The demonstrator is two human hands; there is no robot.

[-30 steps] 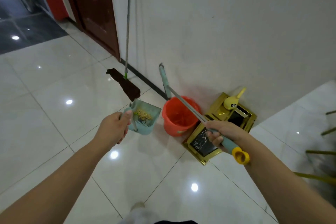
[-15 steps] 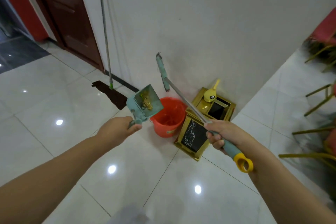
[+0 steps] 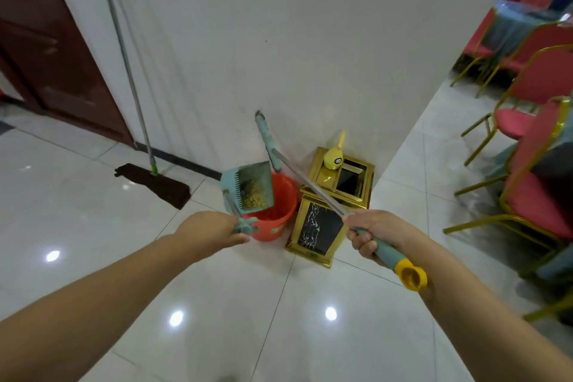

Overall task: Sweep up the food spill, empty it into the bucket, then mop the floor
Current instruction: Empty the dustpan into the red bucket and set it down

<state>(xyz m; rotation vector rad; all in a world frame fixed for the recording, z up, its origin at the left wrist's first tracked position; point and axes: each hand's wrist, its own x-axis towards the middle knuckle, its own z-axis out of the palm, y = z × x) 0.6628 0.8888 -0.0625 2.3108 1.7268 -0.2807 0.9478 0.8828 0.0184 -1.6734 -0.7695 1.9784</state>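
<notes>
The left hand [image 3: 217,228] grips the dustpan [image 3: 249,184], tilted just above the bucket [image 3: 277,211]. The right hand [image 3: 376,231] grips the broom [image 3: 310,187], angled toward the wall.

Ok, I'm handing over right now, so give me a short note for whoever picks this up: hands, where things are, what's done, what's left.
Left hand grips the dustpan handle, pan tilted over the orange bucket, swept food crumbs not yet tipped out.
Right hand grips the broom handle, head raised against the wall.
Mop leans on the wall to the left, its pad on the floor.
Done: spill swept into the pan.
Left: empty the pan into the bucket, put broom and pan down, mop the floor.
</notes>
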